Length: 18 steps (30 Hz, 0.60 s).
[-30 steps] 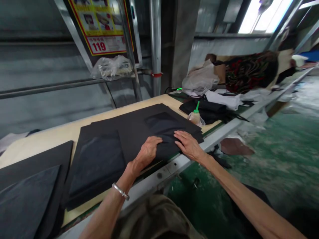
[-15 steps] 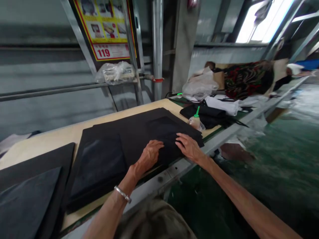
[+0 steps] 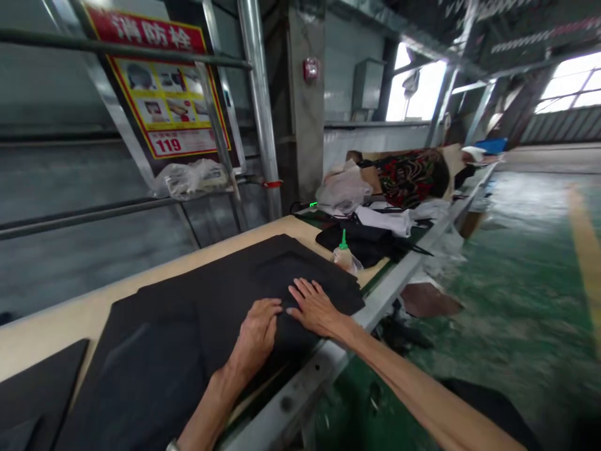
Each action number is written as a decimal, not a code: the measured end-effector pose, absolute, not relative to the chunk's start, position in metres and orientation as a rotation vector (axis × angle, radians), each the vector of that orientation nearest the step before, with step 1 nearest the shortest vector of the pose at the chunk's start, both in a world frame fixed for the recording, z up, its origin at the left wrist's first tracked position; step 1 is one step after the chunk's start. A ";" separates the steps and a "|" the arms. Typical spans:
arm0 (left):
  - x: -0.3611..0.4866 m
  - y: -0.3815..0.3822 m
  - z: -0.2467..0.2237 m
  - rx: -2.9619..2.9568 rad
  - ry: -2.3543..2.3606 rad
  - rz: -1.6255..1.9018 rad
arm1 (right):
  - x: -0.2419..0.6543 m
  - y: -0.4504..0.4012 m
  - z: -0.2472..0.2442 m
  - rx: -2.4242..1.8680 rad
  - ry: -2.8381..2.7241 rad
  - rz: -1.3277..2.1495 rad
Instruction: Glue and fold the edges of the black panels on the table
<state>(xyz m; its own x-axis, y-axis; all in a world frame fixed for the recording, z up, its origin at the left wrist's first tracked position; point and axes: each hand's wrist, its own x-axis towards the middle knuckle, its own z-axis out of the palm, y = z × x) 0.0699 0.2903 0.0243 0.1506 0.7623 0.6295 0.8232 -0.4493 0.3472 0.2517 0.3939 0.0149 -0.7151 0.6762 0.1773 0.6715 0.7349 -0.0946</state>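
Both bare hands rest on a layered stack of black cloth (image 3: pixel 206 294), which lies in the lower middle of the frame at the near edge of a pale wooden table top (image 3: pixel 61 319). The left hand (image 3: pixel 253 335) lies palm down, its fingers loosely together. The right hand (image 3: pixel 314 308) is flat as well, with its fingers spread and their tips pointing toward the left hand. The two hands sit just apart, both seemingly pressing down, and neither pinches or lifts anything (no fold shows gathered between them).

The layers are already laid out and overlap, their edges roughly lined up, with a darker rectangular patch on top just beyond the fingers. A separate black piece (image 3: pixel 42 394) sits apart in the lower left corner, not joined to the stack, and nothing shows it has been handled. No tool lies on the cloth.

Beyond the stack, near the right hand, a glue bottle (image 3: pixel 344 255) with a green nozzle stands upright beside a black bundle (image 3: pixel 357 243) (the bottle's contents are hard to make out). Further along, toward the upper right of the table, lie a white cloth (image 3: pixel 385 220), a plastic bag (image 3: pixel 342 191) and a patterned red-and-black cloth (image 3: pixel 413 175). A brown scrap (image 3: pixel 427 299) lies on the green floor (image 3: pixel 516 300) to the right.
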 end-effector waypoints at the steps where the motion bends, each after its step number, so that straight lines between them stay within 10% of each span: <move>1: 0.071 0.296 0.031 -2.281 -1.655 -1.164 | 0.252 0.394 0.015 -1.070 -2.737 0.036; 18: 0.118 0.446 0.039 -2.446 -2.158 -0.292 | 0.252 0.399 0.006 -0.998 -2.647 -0.030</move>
